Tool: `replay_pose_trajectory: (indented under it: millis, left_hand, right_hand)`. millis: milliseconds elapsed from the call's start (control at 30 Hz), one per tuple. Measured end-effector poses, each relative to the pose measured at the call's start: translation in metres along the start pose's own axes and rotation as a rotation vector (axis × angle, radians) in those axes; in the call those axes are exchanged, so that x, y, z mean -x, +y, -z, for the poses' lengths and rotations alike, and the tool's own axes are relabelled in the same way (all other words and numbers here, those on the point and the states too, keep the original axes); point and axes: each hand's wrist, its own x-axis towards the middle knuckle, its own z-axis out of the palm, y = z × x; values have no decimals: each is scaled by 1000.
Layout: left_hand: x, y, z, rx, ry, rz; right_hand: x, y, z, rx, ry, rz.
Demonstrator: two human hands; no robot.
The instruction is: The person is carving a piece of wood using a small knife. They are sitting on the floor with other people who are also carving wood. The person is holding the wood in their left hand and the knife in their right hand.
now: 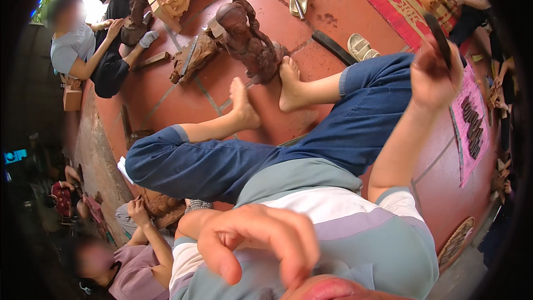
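- Head view is showing the right hand [433, 75] closing its fingers around a dark, slim carving tool [438, 36], raised above the blue denim knee.
- Left hand [255, 244] is hovering close to the camera, fingers curled loosely and gripping nothing.
- Dark brown carved wooden figure [247, 39] is standing on the red tiled floor [166, 94], touching the person's bare feet, well apart from the tool.
- Pink sheet with dark chisels [472, 128] is lying right of the figure.

Small cyan-lit screen [15, 156], far left.
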Motion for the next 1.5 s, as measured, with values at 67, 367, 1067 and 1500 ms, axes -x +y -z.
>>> replay_pose_trajectory:
  millis: [67,367,1067,1500]
  left_hand:
    - [-12,1,-9,-5,134,37]
    - [-62,61,68,-671,61,-54]
    - [-27,137,205,-1712,1084,128]
    - [-7,149,204,-2177,651,-132]
  right_hand:
    - [-23,31,16,-82,106,-95]
    - [-12,136,121,62,634,-291]
    - [-26,194,173,257,628,-483]
    - [37,202,146,502,676,-651]
